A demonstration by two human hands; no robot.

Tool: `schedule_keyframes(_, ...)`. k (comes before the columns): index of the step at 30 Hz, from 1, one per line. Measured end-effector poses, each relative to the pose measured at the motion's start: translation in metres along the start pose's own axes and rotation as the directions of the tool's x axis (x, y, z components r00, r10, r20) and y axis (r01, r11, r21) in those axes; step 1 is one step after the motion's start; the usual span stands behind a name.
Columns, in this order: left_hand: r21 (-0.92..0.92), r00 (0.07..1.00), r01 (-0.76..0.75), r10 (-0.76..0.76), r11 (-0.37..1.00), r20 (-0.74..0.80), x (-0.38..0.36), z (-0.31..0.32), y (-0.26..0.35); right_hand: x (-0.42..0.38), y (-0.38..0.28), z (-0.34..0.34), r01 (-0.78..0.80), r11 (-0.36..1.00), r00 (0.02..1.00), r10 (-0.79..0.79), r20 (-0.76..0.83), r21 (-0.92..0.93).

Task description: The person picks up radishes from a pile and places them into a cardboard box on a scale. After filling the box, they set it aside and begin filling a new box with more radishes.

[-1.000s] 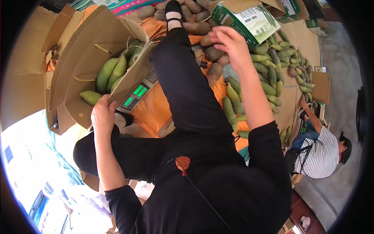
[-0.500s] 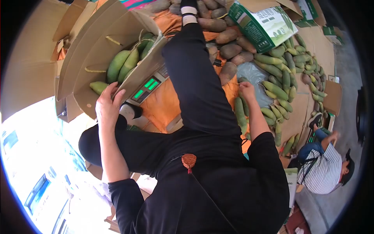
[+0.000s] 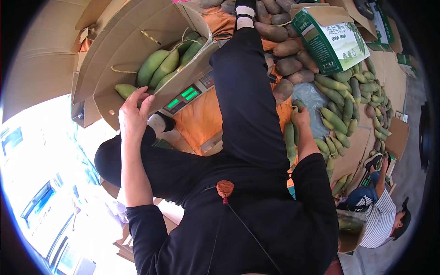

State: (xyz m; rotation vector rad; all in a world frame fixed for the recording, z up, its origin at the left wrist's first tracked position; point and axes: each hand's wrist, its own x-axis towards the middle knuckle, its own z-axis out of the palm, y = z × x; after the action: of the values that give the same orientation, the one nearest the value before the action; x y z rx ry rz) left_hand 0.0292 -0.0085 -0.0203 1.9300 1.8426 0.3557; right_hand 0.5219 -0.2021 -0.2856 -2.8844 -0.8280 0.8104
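Note:
My left hand [image 3: 134, 110] is at the near rim of an open cardboard box [image 3: 103, 87], thumb and fingers closed on its edge. Inside the box lie several green radishes [image 3: 156, 65]. A scale with lit green displays [image 3: 188, 93] shows just under the box's side. On the right, my right hand [image 3: 301, 120] has its fingers closed at the end of a green radish [image 3: 298, 105], beside my thigh; the fingers partly cover it. Another long green radish [image 3: 289, 142] lies just left of this hand.
A heap of green radishes [image 3: 355, 98] spreads at right, with brown, earthy-looking roots [image 3: 288, 65] beyond my knee. A green and white printed carton [image 3: 337, 43] stands behind. Clear plastic [image 3: 308, 94] lies by my right hand. A person in a striped shirt [image 3: 380, 220] sits at far right.
The whole view has shifted, so the box and heap appear farther right and slightly lower. My right hand's fingers have closed around the radish end; my left hand stays at the box rim.

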Motion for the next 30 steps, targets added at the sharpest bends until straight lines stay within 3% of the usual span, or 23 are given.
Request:
schedule_keyframes(8, -0.022, 1.000, -0.007, 0.007, 1.000, 0.004, 0.002, 0.001, 0.002, 0.006, 0.007, 0.019, 0.083, 0.995, 0.993, -0.087, -0.085, -0.056)
schedule_keyframes(11, -0.030, 1.000, -0.009, 0.010, 1.000, 0.015, 0.001, 0.002, 0.002, 0.014, 0.014, 0.021, 0.099, 0.995, 0.994, -0.097, 0.048, -0.023)
schedule_keyframes(13, -0.039, 0.999, -0.037, 0.037, 0.999, 0.004, 0.001, 0.003, 0.001, 0.016, 0.016, 0.025, 0.245, 0.947, 0.970, -0.237, 0.062, -0.208)
schedule_keyframes(18, -0.047, 1.000, -0.019, 0.020, 0.999, 0.020, 0.001, 0.003, 0.005, 0.000, -0.006, 0.028, 0.198, 0.944, 0.979, -0.177, 0.100, -0.265)
schedule_keyframes(21, -0.044, 1.000, -0.019, 0.019, 0.999, 0.013, 0.002, 0.001, 0.005, -0.019, -0.026, 0.032, 0.319, 0.851, 0.946, -0.261, 0.190, -0.417)
schedule_keyframes(23, -0.054, 1.000, -0.014, 0.015, 0.998, 0.018, 0.002, 0.001, 0.006, -0.029, -0.036, 0.035, 0.509, 0.667, 0.860, -0.402, 0.314, -0.544)
schedule_keyframes(27, -0.048, 1.000, -0.025, 0.025, 0.999, 0.001, 0.001, 0.000, 0.006, -0.046, -0.057, 0.021, 0.472, 0.678, 0.881, -0.332, 0.338, -0.563)
schedule_keyframes(30, -0.038, 0.999, -0.035, 0.035, 0.999, -0.008, 0.001, -0.002, 0.007, -0.041, -0.047, 0.021, 0.594, 0.586, 0.803, -0.471, 0.365, -0.552)
